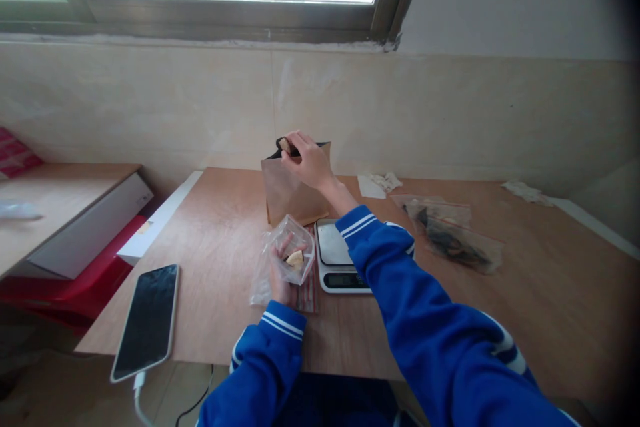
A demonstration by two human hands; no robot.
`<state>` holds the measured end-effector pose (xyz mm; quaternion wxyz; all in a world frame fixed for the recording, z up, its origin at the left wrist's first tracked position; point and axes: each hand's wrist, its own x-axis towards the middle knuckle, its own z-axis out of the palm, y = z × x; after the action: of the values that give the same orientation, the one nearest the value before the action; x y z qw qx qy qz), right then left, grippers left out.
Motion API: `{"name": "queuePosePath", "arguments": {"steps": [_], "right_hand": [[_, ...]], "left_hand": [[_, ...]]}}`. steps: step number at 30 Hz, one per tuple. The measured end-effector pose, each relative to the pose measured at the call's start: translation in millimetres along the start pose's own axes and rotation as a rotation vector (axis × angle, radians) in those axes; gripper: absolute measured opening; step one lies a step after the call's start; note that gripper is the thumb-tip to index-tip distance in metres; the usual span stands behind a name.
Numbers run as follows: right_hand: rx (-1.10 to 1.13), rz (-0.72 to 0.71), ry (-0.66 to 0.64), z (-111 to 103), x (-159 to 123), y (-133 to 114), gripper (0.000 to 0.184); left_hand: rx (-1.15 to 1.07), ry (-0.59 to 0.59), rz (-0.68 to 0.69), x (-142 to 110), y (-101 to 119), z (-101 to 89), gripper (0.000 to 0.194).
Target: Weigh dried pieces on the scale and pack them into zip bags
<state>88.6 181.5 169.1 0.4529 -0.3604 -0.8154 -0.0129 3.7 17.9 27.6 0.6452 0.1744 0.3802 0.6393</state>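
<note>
My right hand (311,161) is at the mouth of a brown paper bag (293,190) with a dark lining, which stands upright toward the back of the table. Between its thumb and fingers is a pale tan dried slice (285,145). Lower down, my left hand (283,277) grips a clear plastic bag (306,240) with its mouth open toward me. Another pale piece (295,259) shows inside it. A white kitchen scale (327,280) sits to the right of the plastic bag, partly covered by my right sleeve.
Zip bags of dark dried material (453,240) lie on the right of the table. White crumpled paper (385,183) is near the wall. A phone (147,323) with a white cable rests at the left edge. Striped flat packaging (307,297) lies beside the scale.
</note>
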Motion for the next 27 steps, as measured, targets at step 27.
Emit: {"name": "queuePosePath", "arguments": {"steps": [27], "right_hand": [[0.264, 0.119, -0.071, -50, -43, -49, 0.03]], "left_hand": [[-0.085, -0.019, -0.025, 2, 1, -1.1, 0.054]]}}
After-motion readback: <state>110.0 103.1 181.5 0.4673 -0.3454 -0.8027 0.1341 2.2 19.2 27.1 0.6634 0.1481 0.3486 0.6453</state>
